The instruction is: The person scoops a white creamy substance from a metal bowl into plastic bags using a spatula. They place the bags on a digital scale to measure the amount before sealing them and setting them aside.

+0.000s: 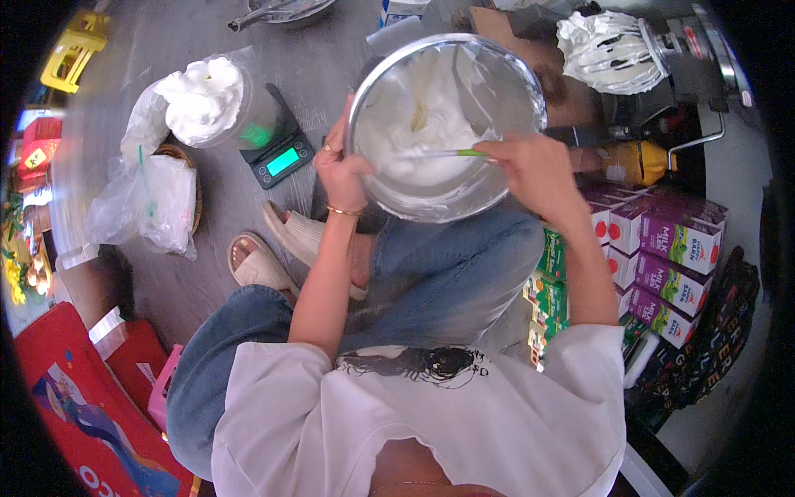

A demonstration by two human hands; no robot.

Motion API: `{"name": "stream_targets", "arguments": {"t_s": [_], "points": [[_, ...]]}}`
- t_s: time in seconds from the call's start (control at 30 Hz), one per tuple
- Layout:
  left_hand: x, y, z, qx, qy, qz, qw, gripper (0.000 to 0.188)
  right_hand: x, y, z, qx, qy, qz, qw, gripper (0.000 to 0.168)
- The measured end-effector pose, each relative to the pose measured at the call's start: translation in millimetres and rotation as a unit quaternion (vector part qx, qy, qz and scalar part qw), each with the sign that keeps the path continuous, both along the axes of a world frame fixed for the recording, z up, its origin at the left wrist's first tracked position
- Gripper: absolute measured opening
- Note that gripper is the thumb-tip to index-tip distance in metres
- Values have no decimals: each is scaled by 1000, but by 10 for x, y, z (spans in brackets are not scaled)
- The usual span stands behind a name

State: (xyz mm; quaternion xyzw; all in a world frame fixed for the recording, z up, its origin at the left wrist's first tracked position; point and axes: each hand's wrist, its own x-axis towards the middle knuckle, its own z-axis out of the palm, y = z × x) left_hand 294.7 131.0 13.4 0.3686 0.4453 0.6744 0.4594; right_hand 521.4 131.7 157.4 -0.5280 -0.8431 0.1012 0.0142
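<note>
My left hand (340,163) grips the left rim of a large stainless steel mixing bowl (428,214), which is tilted towards me above my knee. White whipped cream (428,133) coats its inside. Between the fingers of my right hand (537,174) is a spatula (469,152) with a green handle; its blurred far end reaches into the cream. Left of the bowl, a clear plastic container (245,118) heaped with whipped cream (202,102) stands at a black digital kitchen scale (282,163) with a lit display. How fully it rests on the scale is hidden.
A cream-covered whisk attachment (608,53) hangs from a mixer at upper right. Milk cartons (674,239) are stacked at right, beside green packs (549,273). Plastic bags (149,202) lie over a woven basket at left. A metal pan (292,11) sits at the top edge.
</note>
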Motion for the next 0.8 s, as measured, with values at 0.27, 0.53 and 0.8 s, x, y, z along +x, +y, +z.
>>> {"name": "stream_targets", "arguments": {"t_s": [0.27, 0.53, 0.8], "points": [[34, -2, -1, -2, -60, -6, 998, 71, 390, -510, 22, -28, -63, -160, 985, 33], [119, -59, 54, 7, -44, 29, 999, 75, 164, -1339, -739, -199, 332, -347, 854, 26], [188, -28, 31, -36, -89, 43, 994, 73, -8, -1331, -824, -473, 679, -412, 381, 32]]}}
